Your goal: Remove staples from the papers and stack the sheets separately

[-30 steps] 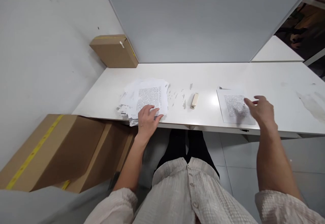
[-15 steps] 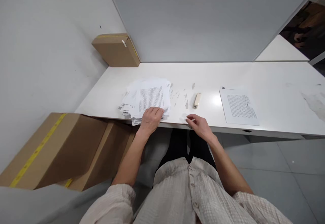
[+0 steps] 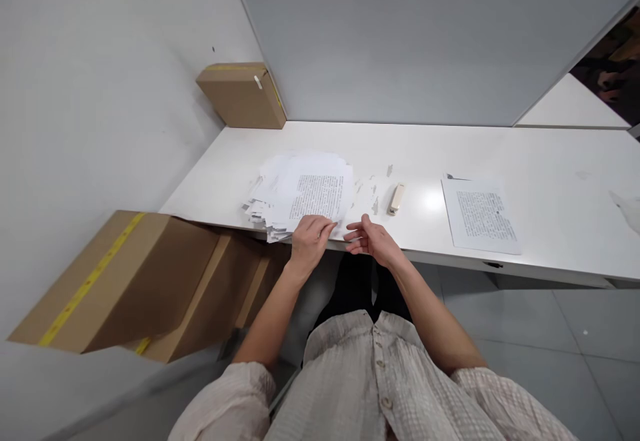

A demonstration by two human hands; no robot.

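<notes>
A messy stack of printed paper sheets [image 3: 320, 191] lies at the front edge of the white table [image 3: 300, 136], its edges uneven on the left. My left hand [image 3: 311, 240] is closed at the stack's near right corner, thumb and fingers pinching the top sheet there. How many sheets are in that pinch cannot be seen. Just right of the corner, my right hand [image 3: 374, 240] is held with fingers apart and nothing in them. Beyond that hand lies a small beige stapler [image 3: 397, 199].
A separate printed bundle [image 3: 483, 218] lies on the table's right side. One cardboard box [image 3: 244, 100] stands in the back left corner; larger cardboard boxes [image 3: 150, 288] are on the left below the table. A grey panel [image 3: 400, 41] rises behind. Grey marks [image 3: 375, 204] spot the tabletop.
My right hand has moved left toward the stack's corner and its fingers have spread. My left hand has shifted slightly, its pinch now raised at the corner. The view has turned a little.
</notes>
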